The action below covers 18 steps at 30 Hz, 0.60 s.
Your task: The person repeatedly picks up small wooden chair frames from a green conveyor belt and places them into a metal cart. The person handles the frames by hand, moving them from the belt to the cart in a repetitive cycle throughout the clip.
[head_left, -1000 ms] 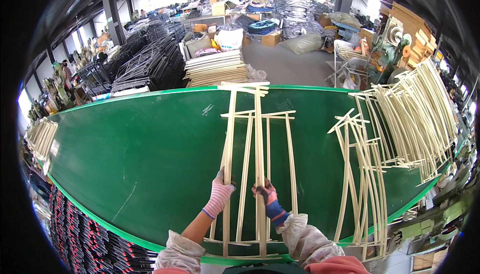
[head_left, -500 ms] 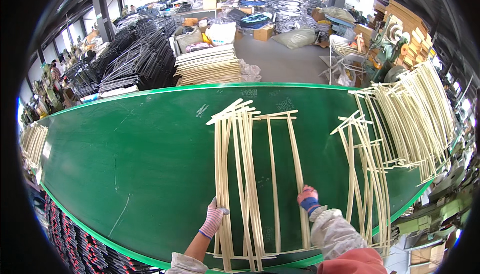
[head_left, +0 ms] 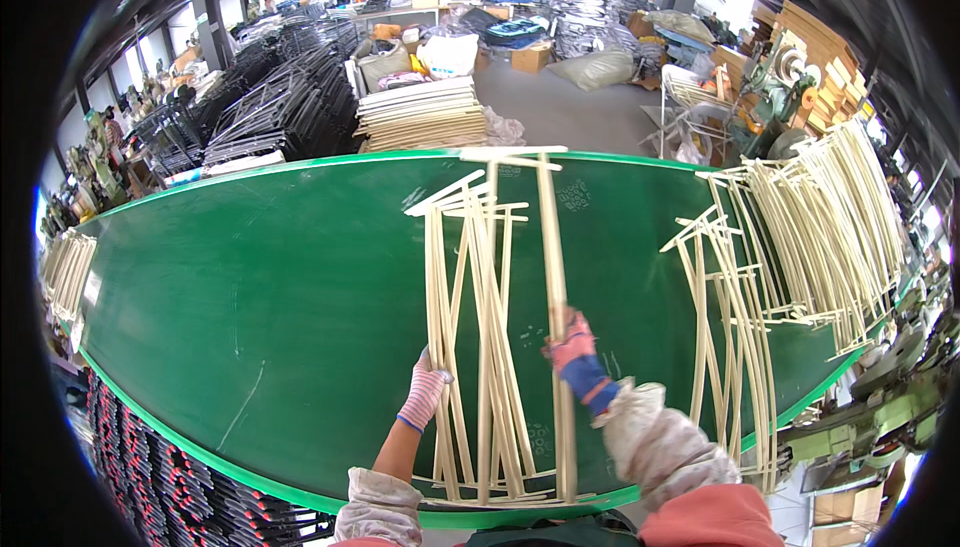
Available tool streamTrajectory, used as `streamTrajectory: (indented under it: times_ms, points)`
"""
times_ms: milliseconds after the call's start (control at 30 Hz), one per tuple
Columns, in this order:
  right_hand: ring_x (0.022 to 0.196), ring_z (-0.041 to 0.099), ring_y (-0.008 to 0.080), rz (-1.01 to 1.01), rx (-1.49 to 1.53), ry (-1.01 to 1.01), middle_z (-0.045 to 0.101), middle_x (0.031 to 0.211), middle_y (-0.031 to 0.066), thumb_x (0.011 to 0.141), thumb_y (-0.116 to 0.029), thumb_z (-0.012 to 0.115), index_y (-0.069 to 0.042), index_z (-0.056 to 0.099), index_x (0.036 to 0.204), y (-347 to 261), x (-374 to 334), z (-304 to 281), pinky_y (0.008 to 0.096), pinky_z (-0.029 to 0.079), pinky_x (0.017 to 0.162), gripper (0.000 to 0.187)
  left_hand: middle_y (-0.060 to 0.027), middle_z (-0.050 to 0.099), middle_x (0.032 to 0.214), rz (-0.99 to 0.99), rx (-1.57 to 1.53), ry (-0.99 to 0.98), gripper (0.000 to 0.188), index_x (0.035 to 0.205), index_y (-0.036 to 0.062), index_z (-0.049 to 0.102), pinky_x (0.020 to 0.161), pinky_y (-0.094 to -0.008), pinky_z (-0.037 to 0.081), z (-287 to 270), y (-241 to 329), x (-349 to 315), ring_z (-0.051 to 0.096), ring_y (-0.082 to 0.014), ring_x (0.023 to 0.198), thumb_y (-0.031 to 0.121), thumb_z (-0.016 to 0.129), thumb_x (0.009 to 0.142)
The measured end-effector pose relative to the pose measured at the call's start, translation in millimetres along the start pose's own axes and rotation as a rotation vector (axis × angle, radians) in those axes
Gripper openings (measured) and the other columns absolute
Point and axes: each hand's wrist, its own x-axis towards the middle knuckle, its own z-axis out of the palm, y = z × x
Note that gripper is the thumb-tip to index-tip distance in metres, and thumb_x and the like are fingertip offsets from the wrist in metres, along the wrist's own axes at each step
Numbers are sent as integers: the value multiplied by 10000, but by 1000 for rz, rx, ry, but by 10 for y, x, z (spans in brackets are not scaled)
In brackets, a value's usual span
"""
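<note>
My right hand (head_left: 580,355), in a pink and blue glove, is closed round the right rail of a long, pale, narrow frame (head_left: 552,237). That frame stands raised above the others, and its far crossbar reaches to the table's far edge. My left hand (head_left: 427,387), in a pink striped glove, is closed on the left rails of a loose group of similar frames (head_left: 433,277). These lie lengthwise on the green table (head_left: 300,297), partly overlapping, their far ends fanned out. The left fingertips are partly hidden behind the rails.
To the right lie several loose frames (head_left: 735,327), beside a large leaning pile of frames (head_left: 820,237). More pale pieces (head_left: 68,272) sit at the far left end. Beyond the table stand a pale stack (head_left: 420,117) and dark metal frames (head_left: 285,102). Red-tipped dark rods (head_left: 185,467) are below left.
My right hand has moved left and away from me, lifting its frame and bringing it over toward the group. The left hand has shifted slightly, still at the group's left rails.
</note>
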Motion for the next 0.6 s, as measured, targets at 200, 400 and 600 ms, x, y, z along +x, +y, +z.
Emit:
streamTrajectory:
  times_ms: [200, 400, 600]
  points:
    - [1243, 234, 386, -144, -200, -77, 270, 1323, 226, 608, -159, 579, -53, 307, 1303, -109, -480, 808, 394, 199, 1050, 754, -25, 562, 919, -173, -427, -364, 592, 1156, 96, 478, 730, -308, 478, -169, 122, 56, 549, -145, 821, 573, 482, 804]
    - [1136, 403, 326, 163, 49, 120, 428, 1220, 185, 626, -493, 666, -64, 367, 1264, 340, -236, 935, 401, 323, 956, 825, -73, 572, 935, -119, 171, -214, 694, 1175, 48, 426, 747, -341, 498, -170, 218, 208, 575, -229, 856, 77, 770, 573]
    - [851, 598, 191, 405, 201, -117, 641, 835, 118, 697, -634, 568, -65, 662, 889, 686, 113, 890, 310, 438, 776, 608, -74, 561, 892, -326, -36, -188, 655, 1177, 43, 422, 707, -345, 511, -121, 278, 225, 572, -244, 812, -17, 682, 579]
